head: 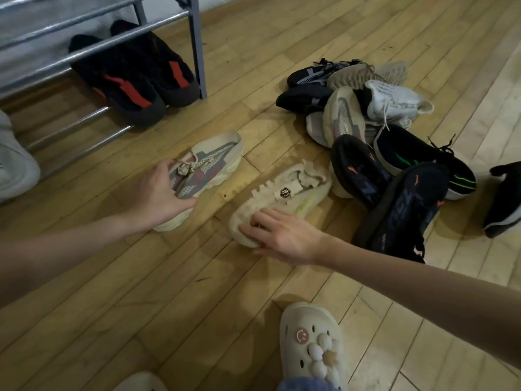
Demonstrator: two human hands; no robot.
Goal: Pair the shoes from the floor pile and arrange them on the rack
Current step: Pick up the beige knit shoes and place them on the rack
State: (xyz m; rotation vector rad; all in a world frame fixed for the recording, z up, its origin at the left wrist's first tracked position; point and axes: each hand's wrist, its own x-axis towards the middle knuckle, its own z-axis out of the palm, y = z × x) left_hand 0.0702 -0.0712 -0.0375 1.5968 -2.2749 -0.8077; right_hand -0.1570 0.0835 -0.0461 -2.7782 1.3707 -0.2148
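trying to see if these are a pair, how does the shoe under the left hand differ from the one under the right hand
The left-hand shoe has grey and red mesh panels and a knotted lace; the right-hand shoe is plain cream with a yellow-green streak and a dark tag. The first stands upright on its sole, the second is tipped toward its side. The left hand grips the first, while the right hand lies on the second's toe. Both have pale soles and lie on the wood floor, apart.

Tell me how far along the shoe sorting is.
Early. One black-and-red pair sits on the rack. The left hand holds a beige sneaker; the right hand touches a cream sneaker, which doesn't match. The floor pile remains unsorted.
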